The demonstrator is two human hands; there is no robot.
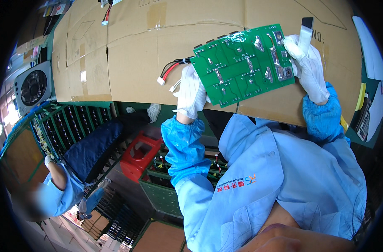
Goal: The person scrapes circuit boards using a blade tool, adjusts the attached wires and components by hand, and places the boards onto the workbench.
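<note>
A green circuit board [242, 67] is raised at a tilt over the cardboard-covered table, its soldered side facing me. Solder blobs and wide tinned tracks show on it, mostly toward the right. My left hand [190, 92], in a white glove, grips its left edge, with the fingers partly hidden behind it. Red, black and white wires with white plugs [161, 80] stick out past that edge. At the opposite edge my gloved right hand [307, 67] pinches the board. A flat pale strip with a black end [307, 24] stands up from the same hand; its exact kind is unclear.
Cardboard [132, 54] covers the table; another wired plug [105, 22] lies at its far edge. A fan [33, 87] stands at the left. Below are a red stool [140, 154], green racks [80, 122] and a seated co-worker [65, 185]. Papers [370, 50] lie at right.
</note>
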